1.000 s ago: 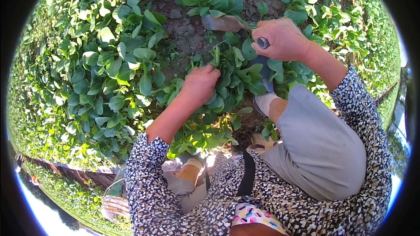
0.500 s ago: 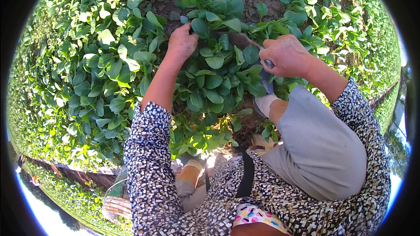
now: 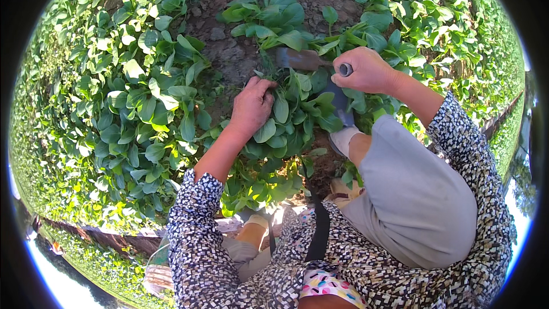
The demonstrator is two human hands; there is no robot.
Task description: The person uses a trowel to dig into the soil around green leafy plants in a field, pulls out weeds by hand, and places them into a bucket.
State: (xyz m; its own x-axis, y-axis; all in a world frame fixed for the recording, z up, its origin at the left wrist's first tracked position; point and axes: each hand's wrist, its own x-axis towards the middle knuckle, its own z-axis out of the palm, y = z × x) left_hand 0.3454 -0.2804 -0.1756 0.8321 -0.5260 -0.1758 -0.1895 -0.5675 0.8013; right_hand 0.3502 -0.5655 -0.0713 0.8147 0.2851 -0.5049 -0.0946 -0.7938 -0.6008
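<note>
My left hand (image 3: 254, 105) is closed at the left edge of a clump of leafy greens (image 3: 280, 117), with its fingertips partly hidden among the stems and leaves. In my right hand (image 3: 366, 71) is the handle of a short hand tool with a flat, worn metal blade (image 3: 300, 59); the round handle end shows at my thumb. The blade lies level just beyond the clump, pointing left, close to the soil. Another low green plant (image 3: 274, 17) stands in the ground past the blade.
Dense leafy greens (image 3: 137, 91) grow on the left, and more (image 3: 400, 6) on the right. Bare dark soil (image 3: 226, 51) shows between them. My bent knee (image 3: 420, 194) and shoe (image 3: 341, 106) are close on the right. A clear container (image 3: 159, 269) stands at the lower left.
My left hand has come nearer to me with the clump's leaves, uncovering soil and the blade. My right hand has shifted slightly left with the tool.
</note>
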